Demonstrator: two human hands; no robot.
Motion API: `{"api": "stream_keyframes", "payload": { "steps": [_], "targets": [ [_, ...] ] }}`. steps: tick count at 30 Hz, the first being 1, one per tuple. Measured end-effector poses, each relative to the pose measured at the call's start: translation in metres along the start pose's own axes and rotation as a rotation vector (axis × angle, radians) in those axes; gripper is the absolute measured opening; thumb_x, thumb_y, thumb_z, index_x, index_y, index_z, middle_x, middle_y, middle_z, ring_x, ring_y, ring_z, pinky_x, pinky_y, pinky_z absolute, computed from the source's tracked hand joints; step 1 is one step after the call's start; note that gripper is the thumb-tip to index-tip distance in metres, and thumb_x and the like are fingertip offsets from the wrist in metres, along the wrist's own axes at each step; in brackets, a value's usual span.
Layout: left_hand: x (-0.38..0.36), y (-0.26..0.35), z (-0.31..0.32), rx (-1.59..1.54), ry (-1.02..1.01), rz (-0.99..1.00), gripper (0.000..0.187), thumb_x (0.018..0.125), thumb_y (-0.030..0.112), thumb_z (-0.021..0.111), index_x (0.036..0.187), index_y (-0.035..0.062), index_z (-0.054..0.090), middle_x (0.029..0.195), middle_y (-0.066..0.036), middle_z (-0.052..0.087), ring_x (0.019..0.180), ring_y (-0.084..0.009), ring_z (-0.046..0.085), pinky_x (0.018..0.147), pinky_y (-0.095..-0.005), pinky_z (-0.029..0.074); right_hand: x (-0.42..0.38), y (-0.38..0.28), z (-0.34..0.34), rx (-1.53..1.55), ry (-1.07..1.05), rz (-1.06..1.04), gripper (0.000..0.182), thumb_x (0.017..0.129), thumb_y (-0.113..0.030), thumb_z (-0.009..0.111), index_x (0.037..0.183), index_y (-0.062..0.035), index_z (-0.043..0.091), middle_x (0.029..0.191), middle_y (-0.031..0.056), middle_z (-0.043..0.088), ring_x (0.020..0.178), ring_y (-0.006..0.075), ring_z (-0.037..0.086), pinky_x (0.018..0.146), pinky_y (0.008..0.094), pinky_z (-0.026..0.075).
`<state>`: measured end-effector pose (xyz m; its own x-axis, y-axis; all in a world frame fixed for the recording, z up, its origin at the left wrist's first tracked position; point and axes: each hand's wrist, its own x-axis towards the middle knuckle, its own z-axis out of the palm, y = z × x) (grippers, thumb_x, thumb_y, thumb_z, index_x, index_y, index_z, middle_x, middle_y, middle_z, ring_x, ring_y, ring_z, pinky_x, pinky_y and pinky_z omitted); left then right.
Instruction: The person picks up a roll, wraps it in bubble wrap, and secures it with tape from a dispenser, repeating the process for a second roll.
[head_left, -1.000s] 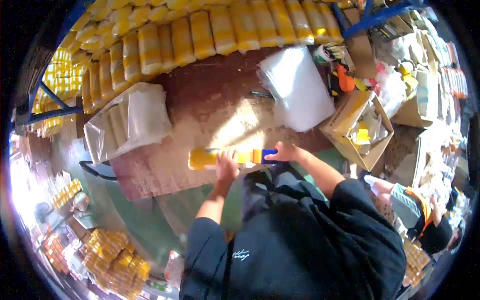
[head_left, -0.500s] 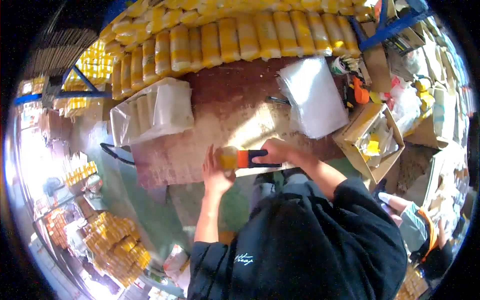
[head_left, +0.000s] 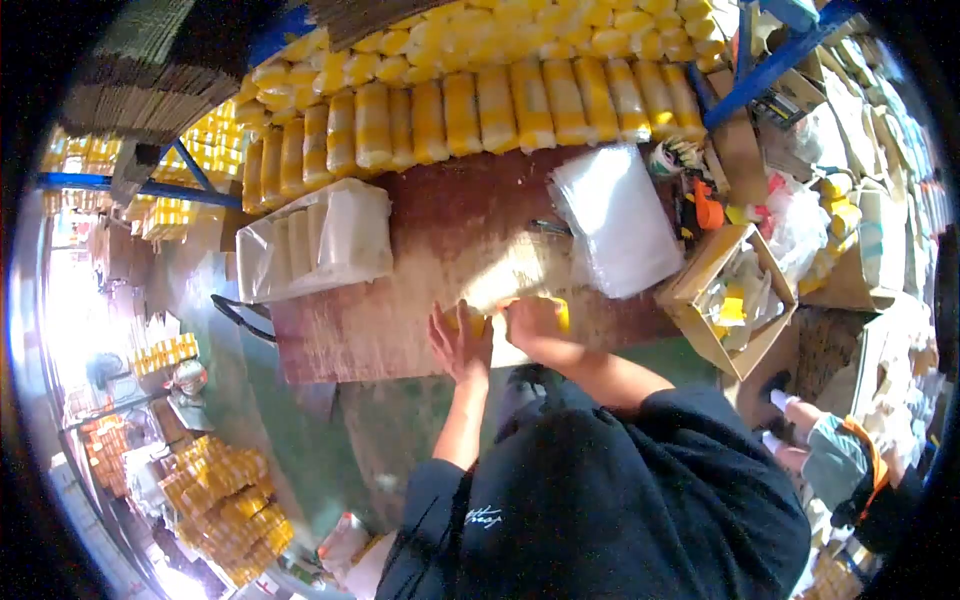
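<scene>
- Nearest the camera, the wearer's dark short-sleeved top filled the lower frame and hid the near edge of the brown wooden worktable (head_left: 400, 330).
- The left hand (head_left: 460, 342) lay on the table with fingers spread, its fingertips against a yellow cylindrical packet (head_left: 470, 320).
- The right hand (head_left: 530, 322) was curled over the same packet just beside the left; whether it truly gripped could not be made out, since the packet was almost wholly covered by both hands.
- Half a second earlier an orange band and a dark blue end of that packet showed beside the right hand; now only slivers of yellow showed, and the hands had drawn closer together.
- Beyond the hands lay a stack of clear plastic bags (head_left: 620, 220) on the right and an open white-lined box of pale rolls (head_left: 320, 240) on the left.
- Farthest back stood a row of yellow-and-white wrapped rolls (head_left: 480, 110), blurred by glare.
- At far right an open cardboard carton (head_left: 690, 290) held indistinct items, and another person's figure was cut off by the frame edge.
</scene>
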<state>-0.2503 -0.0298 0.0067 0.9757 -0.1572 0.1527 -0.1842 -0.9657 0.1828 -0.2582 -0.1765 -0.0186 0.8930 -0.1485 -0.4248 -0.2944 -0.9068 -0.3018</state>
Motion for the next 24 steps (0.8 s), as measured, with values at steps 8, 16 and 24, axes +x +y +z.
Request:
{"api": "stream_keyframes", "payload": {
  "steps": [8, 16, 24],
  "targets": [
    [-0.022, -0.155, 0.065, -0.671, 0.193, -0.52, 0.085, 0.068, 0.043, 0.091, 0.136, 0.0042, 0.058, 0.128, -0.023, 0.064, 0.117, -0.0362, 0.063, 0.1, -0.0425, 0.051, 0.062, 0.095, 0.11, 0.056, 0.11, -0.185, 0.03, 0.086, -0.026, 0.07, 0.107, -0.0043, 0.071, 0.11, 0.0185, 0.067, 0.112, 0.0362, 0.059, 0.106, 0.052, 0.041],
    [-0.038, -0.176, -0.022, -1.349, -0.155, -0.964, 0.047, 0.085, 0.028, 0.082, 0.124, 0.007, 0.065, 0.107, -0.005, 0.072, 0.103, -0.0221, 0.068, 0.092, -0.0363, 0.053, 0.004, 0.023, -0.002, 0.584, -0.307, -0.482, 0.088, 0.074, -0.055, 0.083, 0.138, -0.0002, 0.055, 0.14, 0.0221, 0.056, 0.133, 0.041, 0.05, 0.113, 0.0503, 0.039],
    [0.126, -0.183, -0.001, -1.548, -0.64, -0.862, 0.056, 0.099, 0.051, 0.061, 0.135, 0.0086, 0.06, 0.121, -0.008, 0.069, 0.092, -0.0232, 0.071, 0.079, -0.0369, 0.06, 0.076, 0.019, 0.012, 1.028, -0.619, -0.179, 0.108, 0.069, -0.053, 0.091, 0.148, 0.0003, 0.042, 0.135, 0.0139, 0.062, 0.121, 0.0264, 0.061, 0.103, 0.0414, 0.051]
  ]
}}
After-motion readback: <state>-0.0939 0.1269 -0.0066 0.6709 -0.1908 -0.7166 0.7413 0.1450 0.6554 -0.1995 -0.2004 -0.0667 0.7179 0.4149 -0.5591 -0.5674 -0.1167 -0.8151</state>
